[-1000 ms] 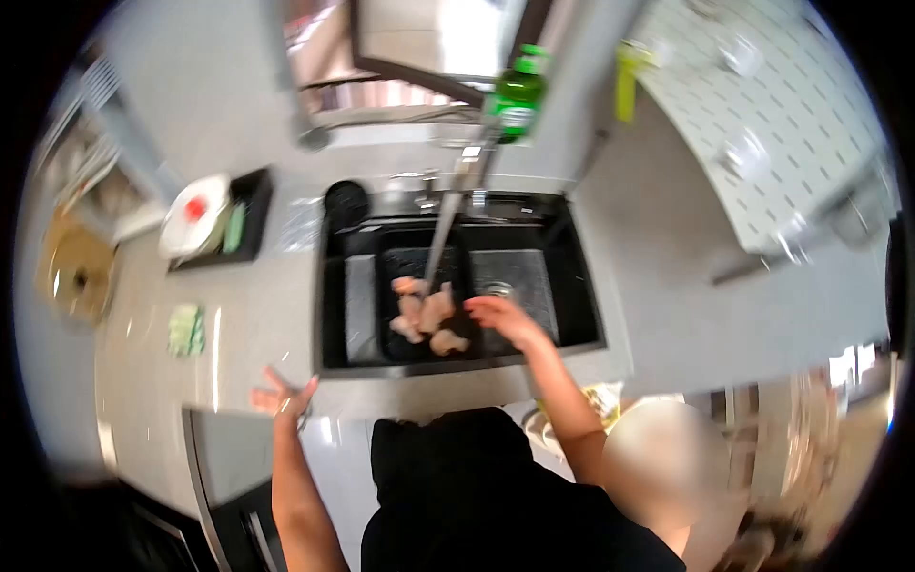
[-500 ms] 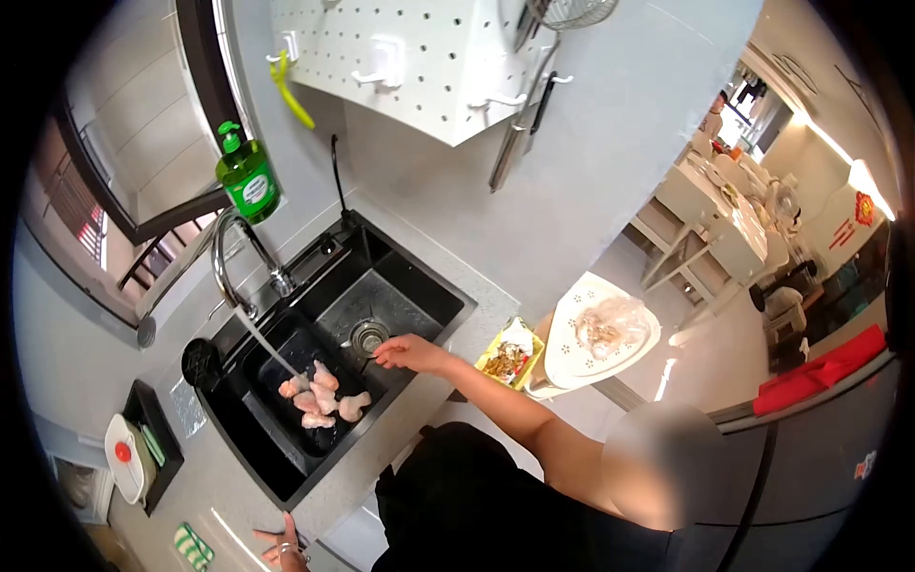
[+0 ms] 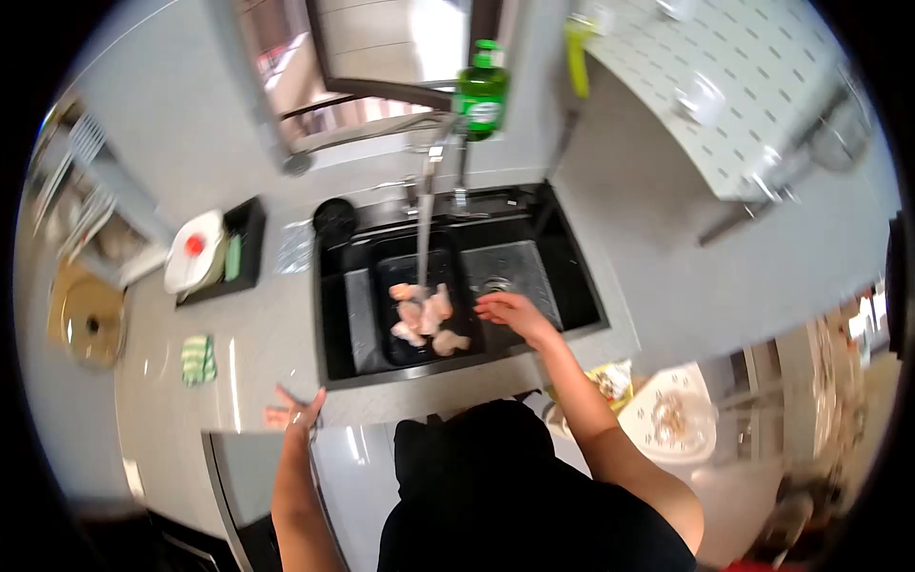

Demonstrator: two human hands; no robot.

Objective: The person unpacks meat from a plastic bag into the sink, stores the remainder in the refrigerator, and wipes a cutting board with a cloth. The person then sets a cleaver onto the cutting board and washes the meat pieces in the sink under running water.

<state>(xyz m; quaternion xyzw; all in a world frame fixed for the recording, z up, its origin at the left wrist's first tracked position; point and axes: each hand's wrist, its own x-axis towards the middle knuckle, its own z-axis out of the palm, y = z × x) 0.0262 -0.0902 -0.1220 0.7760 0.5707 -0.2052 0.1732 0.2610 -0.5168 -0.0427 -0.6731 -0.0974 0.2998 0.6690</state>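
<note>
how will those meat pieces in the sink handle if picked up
The meat pieces would probably be slippery, with water pouring down by them. Their fleshy, rounded look suggests they'd feel soft. Being irregular lumps, they seem unlikely to roll far.

Water (image 3: 425, 234) streams onto chicken pieces (image 3: 437, 311) in the black sink (image 3: 524, 272), right hand (image 3: 512, 315) near.

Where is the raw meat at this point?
In the head view, the raw meat lies in the black basin in the sink, under running water, left of the right hand.
</note>
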